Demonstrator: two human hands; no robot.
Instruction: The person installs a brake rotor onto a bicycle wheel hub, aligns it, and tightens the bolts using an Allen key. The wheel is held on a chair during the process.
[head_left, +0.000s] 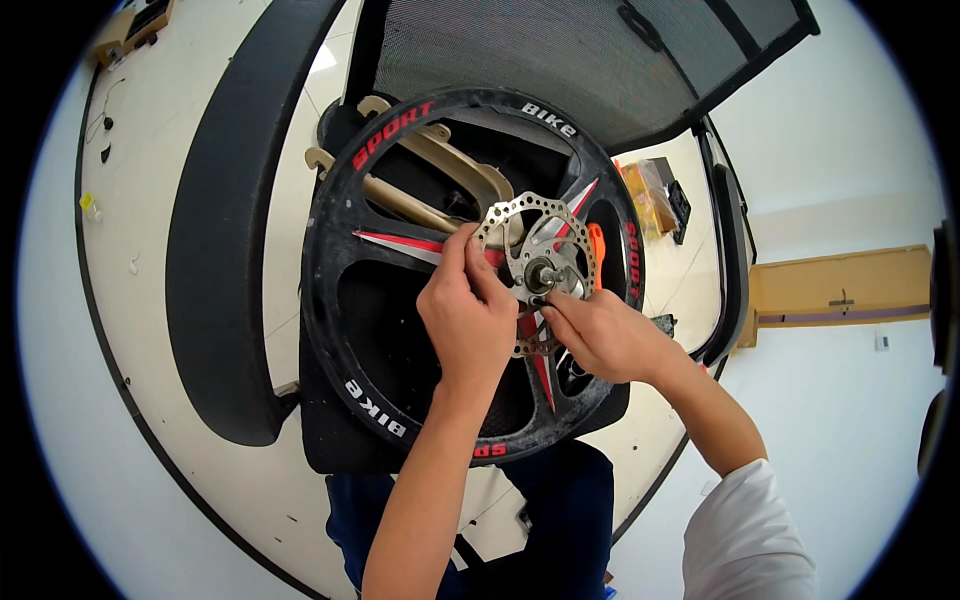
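A black bicycle wheel [322, 265] with red-and-white accented spokes lies flat in front of me. Over its hub sits a silver, hole-drilled brake disc [497, 213], with the axle [543, 278] sticking up through the middle. My left hand [466, 320] pinches the disc's left edge between thumb and fingers. At the near side of the axle, my right hand [612, 338] has its thumb and forefinger pressed together by a small dark piece; the fingers hide most of it. The disc's lower right part is covered by my right hand.
The wheel rests on a black chair seat [325, 440], between an armrest [215, 230] and a mesh backrest [520, 50]. A gold bicycle fork [400, 198] lies beneath the wheel's far side. An orange object [597, 250] shows beside the disc. A plastic-wrapped package [648, 198] lies beyond the chair.
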